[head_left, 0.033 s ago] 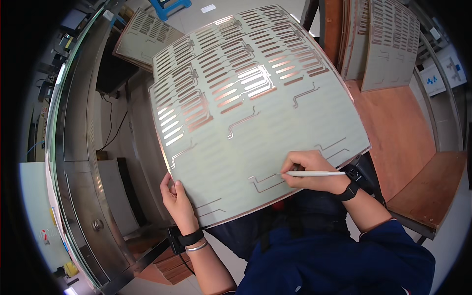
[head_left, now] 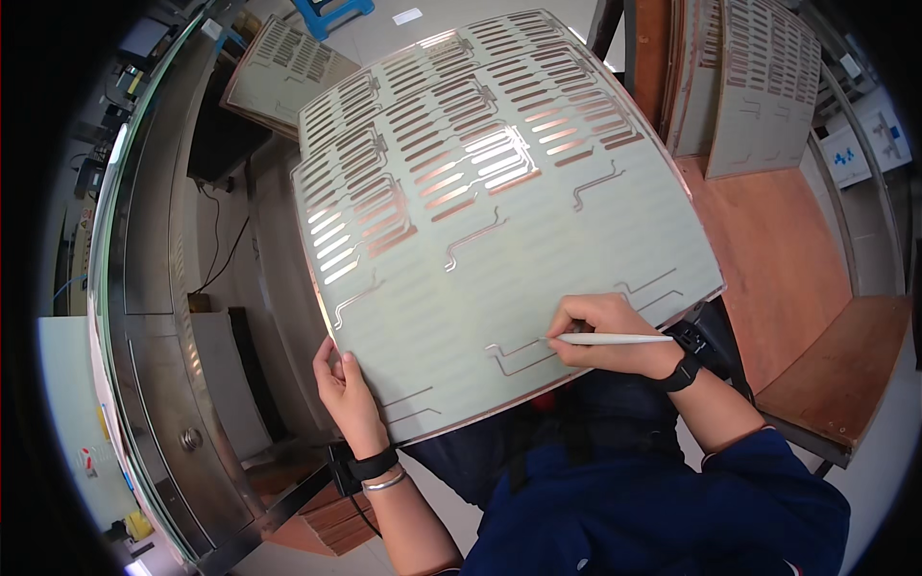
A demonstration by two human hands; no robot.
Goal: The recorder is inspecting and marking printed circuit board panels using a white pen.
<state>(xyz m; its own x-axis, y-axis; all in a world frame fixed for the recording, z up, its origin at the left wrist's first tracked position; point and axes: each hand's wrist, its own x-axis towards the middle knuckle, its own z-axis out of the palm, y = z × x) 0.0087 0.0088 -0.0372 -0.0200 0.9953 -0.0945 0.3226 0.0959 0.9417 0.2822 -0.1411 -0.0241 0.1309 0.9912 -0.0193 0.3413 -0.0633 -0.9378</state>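
Note:
A large pale circuit board panel (head_left: 538, 259) with copper-coloured traces lies tilted across my lap. At its left edge, my left hand (head_left: 348, 398) grips the panel, the thumb on its face and the fingers at the rim. My right hand (head_left: 607, 331) rests low on the panel and pinches a slim white pen-shaped tool (head_left: 624, 338). The tool's rear end points right toward my wrist. Its tip meets the panel beside a thin bent trace (head_left: 519, 355); exactly what kind of tool it is cannot be made out.
More panels lean upright on a brown wooden board (head_left: 783, 240) at the right, among them a patterned panel (head_left: 764, 106). Another panel (head_left: 288, 72) stands at the back left. A metal workbench (head_left: 158, 326) runs along the left side. A blue stool (head_left: 331, 14) is at the far edge.

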